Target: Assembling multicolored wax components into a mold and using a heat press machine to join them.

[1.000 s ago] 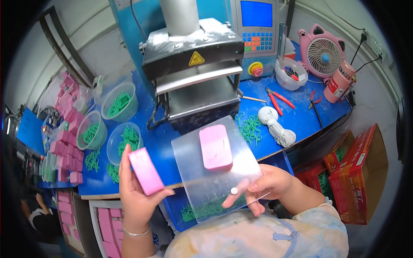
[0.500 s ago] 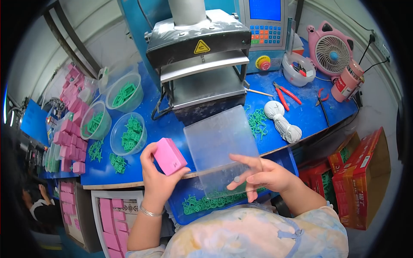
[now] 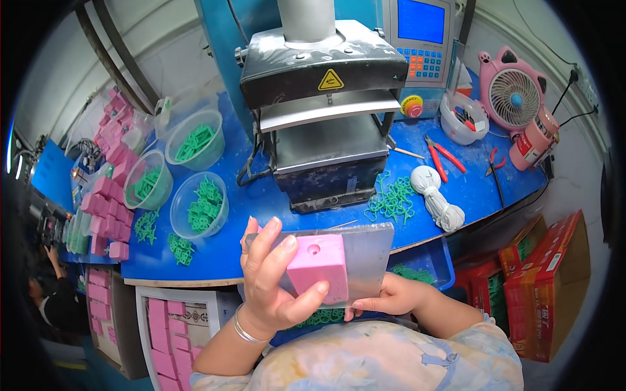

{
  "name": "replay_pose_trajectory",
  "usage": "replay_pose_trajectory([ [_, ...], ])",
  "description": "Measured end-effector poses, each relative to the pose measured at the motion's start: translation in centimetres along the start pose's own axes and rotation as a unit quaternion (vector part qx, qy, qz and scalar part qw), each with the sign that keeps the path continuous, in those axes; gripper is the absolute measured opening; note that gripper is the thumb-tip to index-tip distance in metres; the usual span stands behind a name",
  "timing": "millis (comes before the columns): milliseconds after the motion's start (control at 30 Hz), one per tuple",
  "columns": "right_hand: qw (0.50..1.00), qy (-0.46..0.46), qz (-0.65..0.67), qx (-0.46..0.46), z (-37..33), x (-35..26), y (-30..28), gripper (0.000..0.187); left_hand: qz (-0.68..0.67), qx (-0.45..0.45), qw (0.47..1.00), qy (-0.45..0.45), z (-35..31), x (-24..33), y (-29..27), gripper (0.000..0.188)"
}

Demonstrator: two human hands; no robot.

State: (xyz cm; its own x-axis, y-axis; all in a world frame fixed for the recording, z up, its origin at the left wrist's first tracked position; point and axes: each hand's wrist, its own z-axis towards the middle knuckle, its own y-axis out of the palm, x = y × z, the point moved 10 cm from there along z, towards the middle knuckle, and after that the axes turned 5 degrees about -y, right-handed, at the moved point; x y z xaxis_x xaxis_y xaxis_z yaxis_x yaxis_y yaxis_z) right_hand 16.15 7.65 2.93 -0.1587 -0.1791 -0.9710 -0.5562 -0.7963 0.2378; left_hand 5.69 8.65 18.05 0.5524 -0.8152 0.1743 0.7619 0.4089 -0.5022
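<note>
My left hand is closed on a pink block with a round hole in its face. The thumb lies across the front and the other fingers rise along the left side. Behind the block stands a clear flat plastic sheet, tilted up toward me, with the block against or just before it. At the sheet's lower right corner my right hand is closed on the edge, thumb in front; the rest of its fingers are mostly hidden. Above the hands is a press with a gap between its plates.
Tubs of green pieces and stacked pink blocks stand left. To the right lie a white cord bundle, red-handled pliers and a pink fan. A blue tray sits below the table edge; red cartons stand beyond.
The sheet has tipped from lying slanted to nearly upright. My left hand has brought the pink block right, in front of the sheet. My right hand's spread fingers have closed on its edge.
</note>
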Motion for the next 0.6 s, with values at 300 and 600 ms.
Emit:
replay_pose_trajectory([
  [300,0.933,-0.061,0.343,0.093,-1.7,-9.0,0.4,0.066,-0.081,0.037,0.952,-0.294,-2.1,-7.0,-2.8,0.067],
  [600,0.924,-0.142,0.316,0.164,2.5,-13.3,-5.1,0.059,0.181,-0.148,0.915,-0.329,-9.0,-10.2,0.6,0.064],
])
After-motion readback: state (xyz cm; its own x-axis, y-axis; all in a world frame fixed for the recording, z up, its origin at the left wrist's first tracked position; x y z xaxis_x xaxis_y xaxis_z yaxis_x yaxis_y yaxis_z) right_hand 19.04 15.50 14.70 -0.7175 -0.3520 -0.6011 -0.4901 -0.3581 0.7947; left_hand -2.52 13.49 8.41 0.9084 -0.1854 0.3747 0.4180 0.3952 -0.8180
